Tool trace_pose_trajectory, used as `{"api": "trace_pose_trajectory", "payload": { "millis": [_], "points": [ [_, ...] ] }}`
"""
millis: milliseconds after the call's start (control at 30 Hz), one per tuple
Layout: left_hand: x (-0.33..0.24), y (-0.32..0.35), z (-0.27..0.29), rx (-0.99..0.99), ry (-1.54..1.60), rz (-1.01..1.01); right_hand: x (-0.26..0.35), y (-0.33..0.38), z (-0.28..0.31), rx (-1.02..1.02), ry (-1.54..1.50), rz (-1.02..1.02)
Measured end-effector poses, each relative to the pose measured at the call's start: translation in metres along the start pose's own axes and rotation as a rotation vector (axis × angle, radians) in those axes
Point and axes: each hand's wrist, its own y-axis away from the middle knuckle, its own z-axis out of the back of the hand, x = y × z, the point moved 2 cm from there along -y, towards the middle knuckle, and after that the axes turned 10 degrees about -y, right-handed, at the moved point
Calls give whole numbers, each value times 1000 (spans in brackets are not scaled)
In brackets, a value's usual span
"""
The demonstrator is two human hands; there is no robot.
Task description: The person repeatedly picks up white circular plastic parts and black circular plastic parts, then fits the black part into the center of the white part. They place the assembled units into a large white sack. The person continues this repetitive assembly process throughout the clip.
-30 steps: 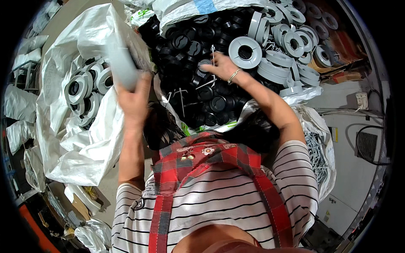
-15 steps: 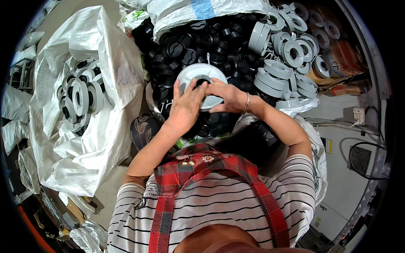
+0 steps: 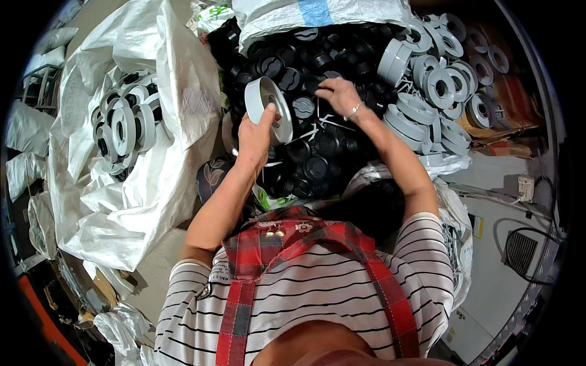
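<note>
— Gripping the grey spool (image 3: 268, 108) with our left hand (image 3: 255, 135), are we? How do the fingers sit?

— Closed on it: our thumb (image 3: 268, 113) presses the near flange and the other fingers wrap behind, so the spool is held up on edge, just above the heap of black caps (image 3: 317, 152). Our right hand (image 3: 339, 94) lies at about two o'clock from it, fingers curled down among the caps; whether they pinch one we cannot tell.

— What could go wrong from here, in our judgement?

— We hold the spool by one rim only, so it could twist out of our pinch and drop into the caps. The loose caps could also slide under our right fingers and roll off the heap toward our lap.

— Which way does the spool point?

— Its round face tilts toward four o'clock, toward us, dark centre hole showing. Its axis through that hole runs from ten o'clock to four o'clock; the disc itself stands from twelve to six.

— And farther out?

— At two o'clock lie more grey spools (image 3: 427, 91). At nine o'clock a white woven sack (image 3: 171, 152) holds grey-and-black reels (image 3: 122, 128). At twelve o'clock sits another white sack with a blue stripe (image 3: 317, 15).
</note>
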Motion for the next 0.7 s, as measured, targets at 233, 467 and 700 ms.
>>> {"api": "trace_pose_trajectory", "payload": {
  "millis": [233,467,700],
  "points": [
    [-18,33,-17,289,381,112,87,75,-1,67,-328,122],
    [-41,60,-6,396,153,101,128,99,11,158,332,439],
    [-54,75,-6,480,106,215,144,123,21,343,599,802]
  ]
}}
